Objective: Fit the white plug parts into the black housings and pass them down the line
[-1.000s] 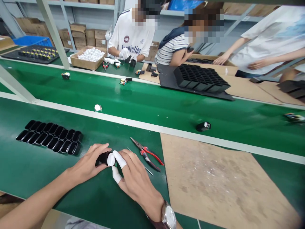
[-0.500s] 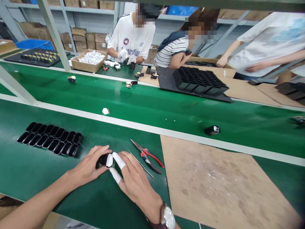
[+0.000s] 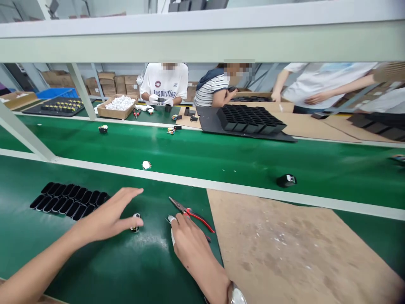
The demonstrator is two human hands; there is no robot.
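My left hand (image 3: 109,213) is open, fingers stretched out and thumb apart. Its thumb partly covers a small black housing with white stuff at its top (image 3: 136,223), which stands on the green bench. To the right, my right hand (image 3: 188,238), with white finger cots on thumb and index finger, is closed on thin tweezers (image 3: 167,220); only a bit of them shows by the fingertips. Just beyond that hand lie red-and-black long-nose pliers (image 3: 188,210), their handles partly hidden by it.
Rows of black empty housings (image 3: 68,198) stand at left. A cardboard sheet (image 3: 284,240) covers the right side. Across a white rail, a green conveyor (image 3: 205,156) carries a white-topped part (image 3: 146,164) and a black housing (image 3: 286,180). A shelf beam (image 3: 202,46) crosses above; people work opposite.
My left hand has let go of the black housing, which now stands on the bench. My right hand has moved right, off the housing and onto the tweezers. The view has tilted upward.
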